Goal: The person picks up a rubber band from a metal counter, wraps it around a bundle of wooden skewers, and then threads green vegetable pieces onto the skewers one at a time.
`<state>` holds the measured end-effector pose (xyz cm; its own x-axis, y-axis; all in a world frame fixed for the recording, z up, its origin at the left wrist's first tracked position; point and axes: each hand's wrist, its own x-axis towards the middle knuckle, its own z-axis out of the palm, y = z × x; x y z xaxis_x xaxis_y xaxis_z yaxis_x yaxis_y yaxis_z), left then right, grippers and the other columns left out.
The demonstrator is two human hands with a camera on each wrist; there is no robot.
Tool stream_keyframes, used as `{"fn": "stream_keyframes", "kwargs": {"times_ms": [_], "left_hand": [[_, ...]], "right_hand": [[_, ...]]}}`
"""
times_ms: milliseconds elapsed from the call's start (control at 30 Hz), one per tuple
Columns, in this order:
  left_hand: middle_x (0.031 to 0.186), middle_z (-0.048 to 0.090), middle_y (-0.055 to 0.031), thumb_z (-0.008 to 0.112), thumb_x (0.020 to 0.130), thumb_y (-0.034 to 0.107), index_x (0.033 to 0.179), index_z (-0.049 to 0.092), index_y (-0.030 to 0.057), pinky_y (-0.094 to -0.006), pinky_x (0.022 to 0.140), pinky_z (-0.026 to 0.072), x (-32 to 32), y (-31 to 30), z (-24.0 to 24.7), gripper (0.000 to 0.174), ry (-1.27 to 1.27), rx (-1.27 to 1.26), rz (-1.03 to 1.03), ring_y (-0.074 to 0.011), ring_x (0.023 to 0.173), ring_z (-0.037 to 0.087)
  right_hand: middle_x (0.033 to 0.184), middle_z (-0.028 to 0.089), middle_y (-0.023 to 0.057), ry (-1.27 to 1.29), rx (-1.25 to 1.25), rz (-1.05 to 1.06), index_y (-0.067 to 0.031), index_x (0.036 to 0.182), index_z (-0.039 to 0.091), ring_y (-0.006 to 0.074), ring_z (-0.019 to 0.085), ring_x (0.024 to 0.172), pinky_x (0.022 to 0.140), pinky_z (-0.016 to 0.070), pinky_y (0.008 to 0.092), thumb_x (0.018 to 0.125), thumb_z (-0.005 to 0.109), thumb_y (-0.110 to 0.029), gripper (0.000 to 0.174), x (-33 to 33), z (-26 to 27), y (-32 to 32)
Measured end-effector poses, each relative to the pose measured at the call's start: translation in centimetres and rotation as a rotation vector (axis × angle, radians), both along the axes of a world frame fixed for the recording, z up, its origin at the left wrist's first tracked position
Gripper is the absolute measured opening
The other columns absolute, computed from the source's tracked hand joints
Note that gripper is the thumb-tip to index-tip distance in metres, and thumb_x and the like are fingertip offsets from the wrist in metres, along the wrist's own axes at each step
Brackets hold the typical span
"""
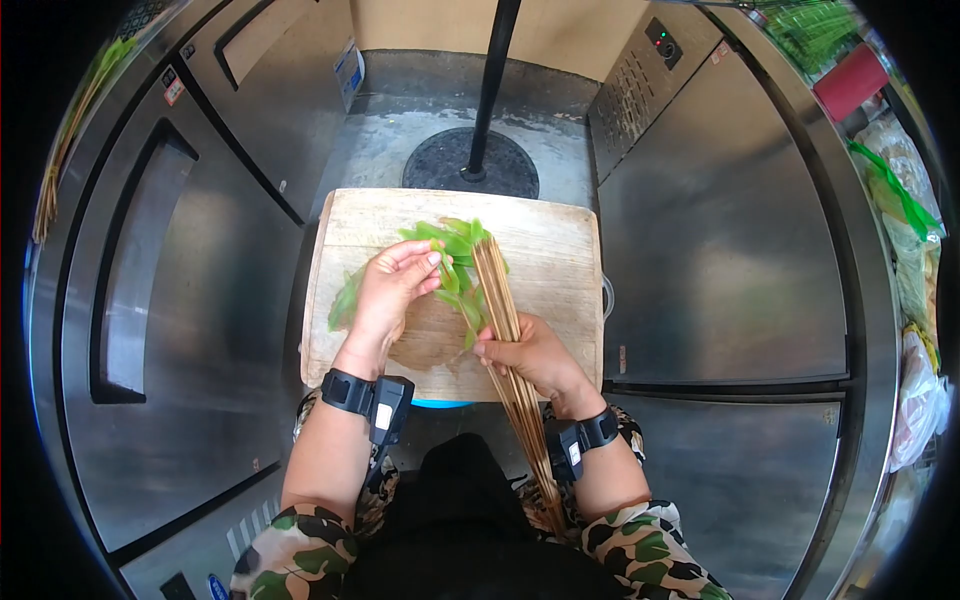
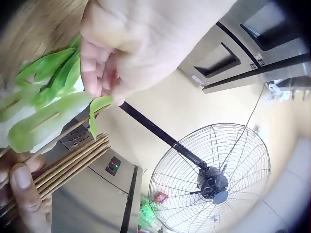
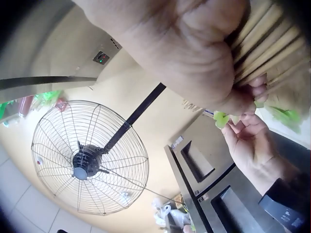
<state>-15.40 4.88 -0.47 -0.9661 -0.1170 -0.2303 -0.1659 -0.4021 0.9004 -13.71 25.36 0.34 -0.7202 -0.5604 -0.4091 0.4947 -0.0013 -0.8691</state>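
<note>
Left hand (image 1: 395,285), pinching a green vegetable slice (image 2: 99,103) at the tip of a single skewer (image 2: 73,130), above wooden cutting board (image 1: 360,220). Bamboo skewer bundle (image 1: 496,285), tips away from the person, long axis leaning slightly left, gripped by right hand (image 1: 540,355).

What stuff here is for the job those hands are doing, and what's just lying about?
For the job:
Green pieces, one pinched in the left fingers
Wooden sticks, a bunch held in the right fingers
Wooden board underneath

Probably just around:
Wire fan
Steel cabinets
Plastic bags on the right
</note>
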Motion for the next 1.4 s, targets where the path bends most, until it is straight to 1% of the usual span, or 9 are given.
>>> {"fn": "stream_keyframes", "kwargs": {"times_ms": [200,400,500,700,800,1067,1167,1267,1400], "left_hand": [[0.089,0.065,-0.0038,0.062,0.083,0.005,0.097,0.062,0.0027,-0.0186,0.067,0.0486,0.1,0.6,0.0,0.015,0.122,-0.197,0.039,-0.0046,0.074,0.058],[0.086,0.065,-0.0022,0.060,0.083,0.001,0.093,0.063,0.0018,-0.0185,0.064,0.0457,0.5,1.8,-0.1,0.011,0.189,-0.286,0.042,-0.0040,0.071,0.055],[0.084,0.065,-0.0018,0.059,0.083,-0.001,0.094,0.061,0.0012,-0.0181,0.063,0.0450,0.6,2.2,-0.1,0.011,0.202,-0.347,0.037,-0.0041,0.070,0.055],[0.077,0.061,-0.0004,0.057,0.084,-0.002,0.095,0.053,0.0027,-0.0175,0.062,0.0437,0.3,2.5,-0.7,0.013,0.251,-0.220,0.045,-0.0040,0.069,0.054],[0.074,0.059,0.0003,0.057,0.084,-0.002,0.092,0.052,0.0033,-0.0177,0.062,0.0431,0.3,2.9,-0.6,0.010,0.256,-0.211,0.050,-0.0041,0.067,0.052],[0.075,0.056,0.0017,0.056,0.085,-0.002,0.089,0.051,0.0040,-0.0175,0.063,0.0419,0.1,3.0,-0.6,0.008,0.253,-0.209,-0.012,-0.0040,0.068,0.051],[0.077,0.055,0.0023,0.056,0.085,-0.003,0.088,0.052,0.0042,-0.0174,0.064,0.0416,0.4,3.3,-0.5,0.009,0.258,-0.218,-0.027,-0.0036,0.070,0.051],[0.078,0.055,0.0030,0.056,0.084,-0.003,0.087,0.053,0.0039,-0.0172,0.065,0.0414,0.6,3.7,-0.7,0.008,0.258,-0.251,-0.057,-0.0029,0.071,0.050],[0.078,0.055,0.0039,0.057,0.083,-0.003,0.085,0.054,0.0030,-0.0170,0.067,0.0415,0.8,3.8,-0.8,0.007,0.215,-0.301,-0.127,-0.0022,0.074,0.051]], "right_hand": [[0.067,0.058,0.0009,0.004,0.023,0.003,-0.0051,0.081,0.060,0.0056,0.050,0.054,0.049,0.0388,0.0174,0.079,0.065,-0.007,0.006,0.1,0.1,0.1],[0.067,0.058,0.0016,0.021,-0.010,-0.025,-0.0049,0.081,0.059,0.0058,0.049,0.052,0.048,0.0380,0.0176,0.079,0.065,-0.005,0.006,0.3,-0.1,0.4],[0.067,0.058,0.0022,0.012,-0.022,-0.038,-0.0046,0.081,0.059,0.0062,0.048,0.051,0.047,0.0376,0.0181,0.079,0.064,-0.004,0.006,0.4,-0.1,0.6],[0.067,0.058,0.0023,0.008,-0.039,-0.054,-0.0045,0.081,0.059,0.0064,0.048,0.051,0.046,0.0374,0.0186,0.078,0.064,-0.003,0.006,0.4,0.2,1.2],[0.067,0.058,0.0021,0.009,-0.021,-0.060,-0.0046,0.081,0.059,0.0064,0.048,0.051,0.047,0.0375,0.0186,0.078,0.065,-0.004,0.007,0.5,0.3,1.5],[0.065,0.056,0.0006,0.002,-0.005,-0.061,-0.0053,0.081,0.058,0.0064,0.048,0.052,0.048,0.0363,0.0184,0.078,0.066,-0.006,0.008,0.5,0.5,1.7],[0.068,0.058,0.0014,0.017,0.029,-0.028,-0.0045,0.082,0.057,0.0064,0.050,0.055,0.050,0.0395,0.0189,0.079,0.063,-0.005,0.007,0.4,0.3,1.8],[0.068,0.059,0.0014,0.020,-0.019,-0.040,-0.0045,0.082,0.058,0.0064,0.050,0.055,0.050,0.0395,0.0191,0.079,0.063,-0.005,0.007,0.3,0.1,2.0],[0.067,0.059,0.0014,0.017,0.012,-0.065,-0.0046,0.081,0.058,0.0064,0.050,0.054,0.049,0.0395,0.0195,0.079,0.064,-0.005,0.006,0.4,0.2,2.0]]}}
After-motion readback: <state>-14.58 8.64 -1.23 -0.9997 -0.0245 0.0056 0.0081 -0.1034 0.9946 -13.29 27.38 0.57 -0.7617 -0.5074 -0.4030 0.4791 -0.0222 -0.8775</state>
